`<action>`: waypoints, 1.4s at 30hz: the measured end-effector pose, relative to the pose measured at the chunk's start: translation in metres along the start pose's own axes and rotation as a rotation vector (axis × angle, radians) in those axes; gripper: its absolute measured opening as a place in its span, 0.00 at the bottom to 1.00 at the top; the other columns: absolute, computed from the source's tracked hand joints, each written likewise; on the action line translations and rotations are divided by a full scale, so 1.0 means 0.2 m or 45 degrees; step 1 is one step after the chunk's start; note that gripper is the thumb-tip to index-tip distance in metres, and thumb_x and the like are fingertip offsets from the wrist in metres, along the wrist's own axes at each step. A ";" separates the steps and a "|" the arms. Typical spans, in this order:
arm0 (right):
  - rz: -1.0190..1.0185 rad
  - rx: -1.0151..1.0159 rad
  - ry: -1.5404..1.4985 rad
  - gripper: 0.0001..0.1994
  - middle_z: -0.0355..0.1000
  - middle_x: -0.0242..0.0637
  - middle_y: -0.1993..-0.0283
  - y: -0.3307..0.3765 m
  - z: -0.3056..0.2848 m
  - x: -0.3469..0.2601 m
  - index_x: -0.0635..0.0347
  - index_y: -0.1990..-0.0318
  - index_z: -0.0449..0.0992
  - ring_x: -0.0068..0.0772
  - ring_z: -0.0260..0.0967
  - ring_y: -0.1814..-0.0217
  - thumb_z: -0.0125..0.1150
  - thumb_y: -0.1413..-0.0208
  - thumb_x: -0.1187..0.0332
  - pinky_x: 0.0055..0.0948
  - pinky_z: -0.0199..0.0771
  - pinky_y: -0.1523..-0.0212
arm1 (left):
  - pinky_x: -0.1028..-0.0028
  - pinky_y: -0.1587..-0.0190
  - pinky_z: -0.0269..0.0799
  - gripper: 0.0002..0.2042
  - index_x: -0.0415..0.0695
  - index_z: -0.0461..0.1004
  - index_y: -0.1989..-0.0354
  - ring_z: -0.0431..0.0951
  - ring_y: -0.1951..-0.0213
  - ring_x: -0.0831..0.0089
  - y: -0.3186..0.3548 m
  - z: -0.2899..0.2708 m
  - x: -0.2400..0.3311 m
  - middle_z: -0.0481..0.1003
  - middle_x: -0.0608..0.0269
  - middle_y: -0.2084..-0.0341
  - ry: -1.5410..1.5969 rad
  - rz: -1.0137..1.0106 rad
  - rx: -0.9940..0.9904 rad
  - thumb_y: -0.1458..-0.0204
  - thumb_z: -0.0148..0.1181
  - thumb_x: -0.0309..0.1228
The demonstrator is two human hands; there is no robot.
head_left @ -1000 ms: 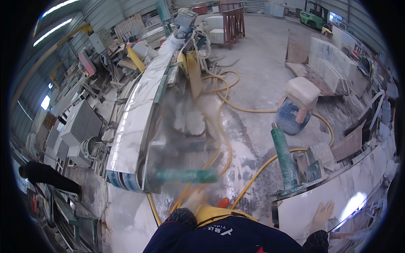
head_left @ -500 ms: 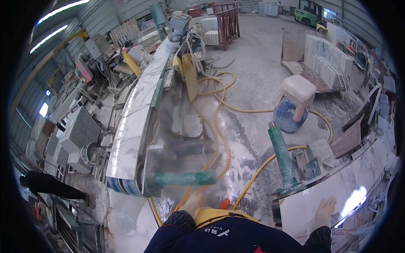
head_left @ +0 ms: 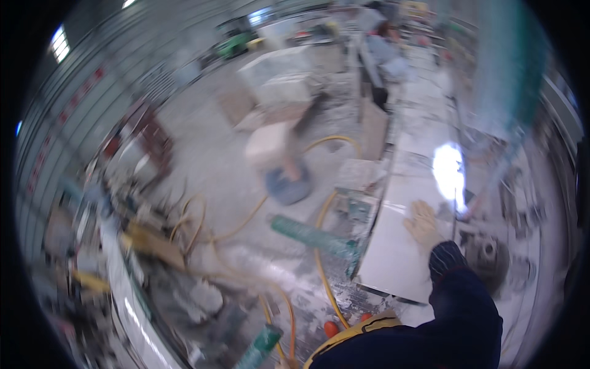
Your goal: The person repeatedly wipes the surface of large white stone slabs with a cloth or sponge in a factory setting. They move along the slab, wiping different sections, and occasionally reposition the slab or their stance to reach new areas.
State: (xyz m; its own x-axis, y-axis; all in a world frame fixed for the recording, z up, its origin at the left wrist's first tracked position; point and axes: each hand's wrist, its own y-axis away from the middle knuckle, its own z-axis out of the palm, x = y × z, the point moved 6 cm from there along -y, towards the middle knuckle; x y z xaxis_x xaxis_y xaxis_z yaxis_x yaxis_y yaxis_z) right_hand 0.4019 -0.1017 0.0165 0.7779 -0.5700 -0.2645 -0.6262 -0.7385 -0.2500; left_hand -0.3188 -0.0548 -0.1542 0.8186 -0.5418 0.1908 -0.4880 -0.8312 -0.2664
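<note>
My right hand (head_left: 423,222), in a pale cream glove and a dark knitted cuff, lies with fingers spread on a long white slab surface (head_left: 399,258) that runs away from me on the right. A bright reflection shines on the slab ahead of the fingers. At the lower edge only a small, blurred bit of my left hand (head_left: 286,364) shows, close to a green cylinder (head_left: 261,344); its fingers are hidden. Another green cylinder (head_left: 313,237) sticks out from the slab's left side. A yellow apron (head_left: 350,335) shows below me.
Yellow hoses (head_left: 321,270) snake over the wet, dusty floor. A blue barrel (head_left: 287,183) with a wrapped block on it stands ahead, stone slabs (head_left: 279,77) behind it. A long white conveyor (head_left: 132,301) is at lower left. A grey motor-like part (head_left: 485,249) sits right of my arm.
My view has swung to the right, blurring the scene. My right hand still rests on the white slab, its arm now further in view. My left hand has mostly dropped out at the lower edge.
</note>
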 end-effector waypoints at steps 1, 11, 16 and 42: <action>0.043 -0.031 -0.005 0.36 0.57 0.58 0.25 0.00 -0.01 -0.01 0.67 0.29 0.62 0.58 0.48 0.20 0.55 0.36 0.49 0.51 0.42 0.20 | 0.46 0.71 0.67 0.15 0.36 0.72 0.60 0.73 0.76 0.59 -0.07 0.08 -0.03 0.76 0.52 0.74 0.469 -0.349 -0.225 0.33 0.51 0.38; 0.055 0.032 -0.034 0.34 0.55 0.56 0.23 0.01 -0.07 -0.04 0.63 0.28 0.62 0.52 0.44 0.18 0.51 0.35 0.49 0.48 0.38 0.19 | 0.46 0.70 0.68 0.16 0.35 0.72 0.57 0.74 0.74 0.58 -0.53 0.02 0.25 0.76 0.51 0.72 1.337 -1.223 -0.577 0.33 0.50 0.39; 0.136 -0.090 0.020 0.35 0.51 0.55 0.21 -0.03 0.03 0.02 0.57 0.25 0.59 0.50 0.42 0.16 0.48 0.34 0.46 0.46 0.35 0.19 | 0.47 0.69 0.69 0.16 0.35 0.72 0.56 0.74 0.74 0.58 -0.50 -0.02 0.24 0.76 0.50 0.70 1.314 -1.219 -0.594 0.32 0.50 0.39; 0.168 -0.056 -0.012 0.33 0.53 0.53 0.21 -0.10 0.03 0.07 0.50 0.26 0.64 0.49 0.44 0.17 0.50 0.36 0.46 0.45 0.35 0.19 | 0.47 0.67 0.71 0.19 0.32 0.71 0.50 0.77 0.70 0.57 -0.29 -0.26 0.17 0.77 0.46 0.65 1.251 -1.291 -0.519 0.32 0.49 0.40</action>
State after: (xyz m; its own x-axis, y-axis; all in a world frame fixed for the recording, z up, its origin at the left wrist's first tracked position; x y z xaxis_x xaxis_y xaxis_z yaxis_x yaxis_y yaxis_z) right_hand 0.4247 -0.0916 0.0124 0.6881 -0.6602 -0.3010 -0.7201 -0.6724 -0.1713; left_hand -0.2783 -0.0315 -0.0824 0.4062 0.5553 0.7257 -0.0296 -0.7858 0.6178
